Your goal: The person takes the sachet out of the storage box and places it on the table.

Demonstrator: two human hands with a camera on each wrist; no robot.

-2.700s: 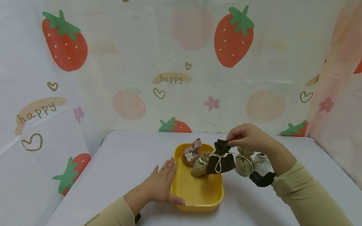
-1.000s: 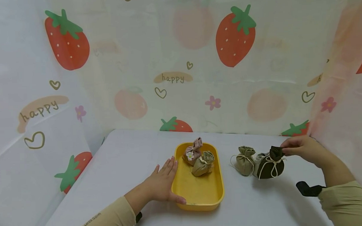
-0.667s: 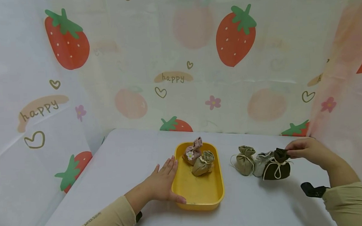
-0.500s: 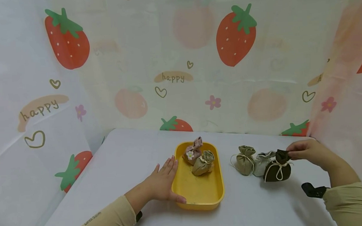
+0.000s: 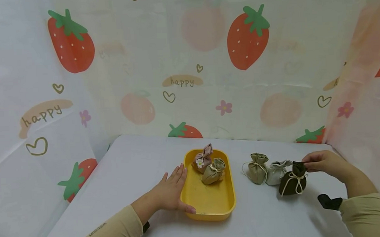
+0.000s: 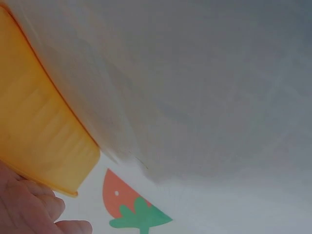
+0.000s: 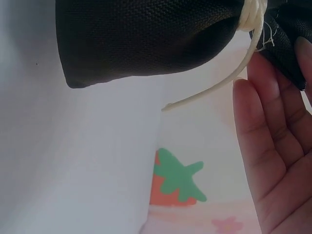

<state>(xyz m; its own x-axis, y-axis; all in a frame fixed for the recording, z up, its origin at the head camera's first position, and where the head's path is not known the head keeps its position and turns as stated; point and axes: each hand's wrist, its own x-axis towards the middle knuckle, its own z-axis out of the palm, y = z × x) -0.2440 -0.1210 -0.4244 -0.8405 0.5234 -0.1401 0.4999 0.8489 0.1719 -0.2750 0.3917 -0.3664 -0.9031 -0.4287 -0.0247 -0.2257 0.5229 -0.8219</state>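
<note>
Right hand (image 5: 320, 161) pinches the gathered top of the dark brown pouch (image 5: 292, 183); the pouch body sits on the white table (image 5: 132, 162), or just above it, I cannot tell which. The right wrist view shows the fingers (image 7: 273, 141) beside the pouch's cream tie cord (image 7: 214, 90). Just left of the grip lies the grey pouch (image 5: 275, 173), touching the dark one; beyond it stands the olive pouch (image 5: 257, 168).

Left hand (image 5: 170, 192) lies flat, fingers spread, against the near-left wall of the yellow tray (image 5: 208, 205), well left of the grip.

Judged progress: three pouches sit outside the tray on the table. Two remain inside, the pink pouch (image 5: 202, 159) and the tan pouch (image 5: 213, 172).
</note>
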